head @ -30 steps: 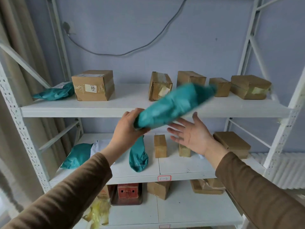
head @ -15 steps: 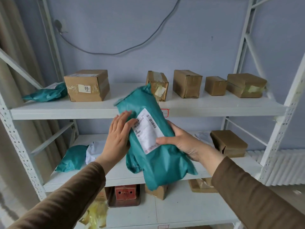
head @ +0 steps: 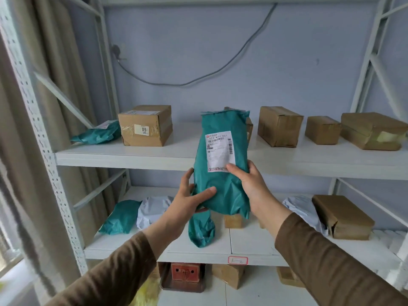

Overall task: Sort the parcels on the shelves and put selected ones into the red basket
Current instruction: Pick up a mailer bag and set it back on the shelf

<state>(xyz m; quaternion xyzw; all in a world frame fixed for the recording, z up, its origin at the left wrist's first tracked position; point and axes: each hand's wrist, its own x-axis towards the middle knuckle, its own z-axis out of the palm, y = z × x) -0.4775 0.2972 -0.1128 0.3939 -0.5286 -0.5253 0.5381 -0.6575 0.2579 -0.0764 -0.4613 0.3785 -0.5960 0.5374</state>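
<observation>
I hold a teal plastic mailer parcel (head: 223, 164) upright in front of the white shelves, its white shipping label facing me. My left hand (head: 189, 199) grips its lower left edge, thumb across the front. My right hand (head: 249, 182) holds its right side, thumb on the label's bottom corner. Cardboard boxes (head: 146, 125) (head: 279, 127) and a teal mailer (head: 98, 134) lie on the upper shelf (head: 181, 155). The middle shelf (head: 254, 250) carries teal mailers (head: 121, 217) (head: 201, 230), white mailers (head: 152, 209) and a brown box (head: 343, 216). No red basket is in view.
A curtain (head: 26, 151) hangs at the left beside the perforated shelf post (head: 50, 164). The bottom shelf holds a red-brown object on a tray (head: 185, 272), cardboard boxes (head: 228, 276) and yellow plastic (head: 146, 294). A grey cable (head: 198, 78) droops across the back wall.
The teal parcel went from a blurred swing in my left hand to both hands, then turned upright with its label facing me. My view moved closer to the shelves.
</observation>
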